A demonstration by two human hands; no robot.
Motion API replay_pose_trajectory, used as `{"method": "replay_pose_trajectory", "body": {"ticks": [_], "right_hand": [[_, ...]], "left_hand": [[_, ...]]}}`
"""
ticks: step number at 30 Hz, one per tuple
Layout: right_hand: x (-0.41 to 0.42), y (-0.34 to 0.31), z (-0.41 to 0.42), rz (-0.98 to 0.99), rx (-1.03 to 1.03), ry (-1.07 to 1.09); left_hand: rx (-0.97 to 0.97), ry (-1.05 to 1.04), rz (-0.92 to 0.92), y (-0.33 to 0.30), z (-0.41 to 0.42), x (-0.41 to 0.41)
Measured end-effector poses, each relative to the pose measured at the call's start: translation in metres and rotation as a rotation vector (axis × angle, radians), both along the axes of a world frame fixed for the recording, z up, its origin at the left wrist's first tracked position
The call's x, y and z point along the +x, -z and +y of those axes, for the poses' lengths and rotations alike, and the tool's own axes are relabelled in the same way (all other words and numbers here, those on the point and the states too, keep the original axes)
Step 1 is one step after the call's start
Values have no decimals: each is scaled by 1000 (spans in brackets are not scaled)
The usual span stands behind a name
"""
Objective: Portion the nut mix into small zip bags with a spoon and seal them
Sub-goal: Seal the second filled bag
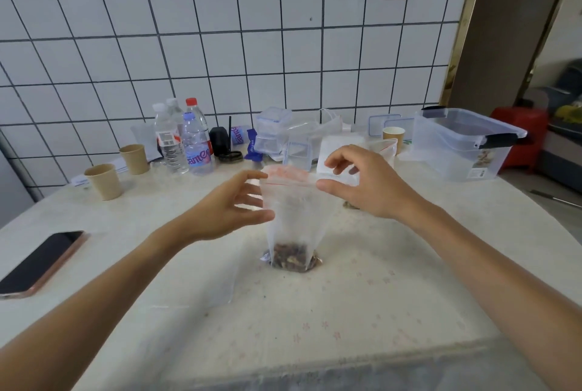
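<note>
Both hands pinch the zip bag [294, 217] top: left hand [234, 206], right hand [362, 182]; nut mix [291, 260] sits at its bottom on the tabletop [362, 296].

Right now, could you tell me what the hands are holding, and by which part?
Both hold the zip bag upright by its top strip: left hand at one corner, right hand pinching the other.

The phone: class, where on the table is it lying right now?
In the head view, the phone lies flat at the table's left edge, nearer than the paper cups, left of the left forearm.
</note>
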State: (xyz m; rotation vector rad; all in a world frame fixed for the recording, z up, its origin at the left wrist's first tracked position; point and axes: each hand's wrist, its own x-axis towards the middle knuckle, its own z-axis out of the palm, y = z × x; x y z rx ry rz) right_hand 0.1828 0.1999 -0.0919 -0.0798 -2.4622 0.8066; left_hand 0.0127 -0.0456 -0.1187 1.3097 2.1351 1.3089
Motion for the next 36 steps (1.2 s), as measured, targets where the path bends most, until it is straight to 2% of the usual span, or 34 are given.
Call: {"method": "replay_pose_trajectory", "body": {"ticks": [3, 6, 8, 11, 14, 17, 20, 22, 27, 30, 36], "right_hand": [[1, 30, -5, -30, -316, 12], [0, 62, -14, -122, -546, -2], [-1, 81, -22, -165, -621, -42], [-7, 106, -33, -177, -709, -74], [-14, 118, -39, -124, -756, 29], [-15, 115, -38, -70, -869, 95], [-10, 106, -26, -7, -943, 170], [-6, 102, -9, 38, -959, 224], [-5, 99, 48, 79, -948, 414], [-17, 100, 77, 57, -912, 552], [-43, 106, 112, 72, -1039, 608]], "left_hand": [[18, 0, -122, 31, 7, 11], [-5, -32, -89, 61, 17, 20], [23, -89, -78, 73, 25, 24], [112, -165, -179, 76, 37, 31], [167, -180, -265, 70, 48, 37], [242, -195, -254, 66, 58, 43], [273, -202, -184, 69, 62, 43], [220, -206, -89, 76, 60, 41], [-62, -103, 372, 121, 51, 44], [-57, -78, 543, 140, 51, 47], [-23, -125, 568, 146, 53, 45]]}}
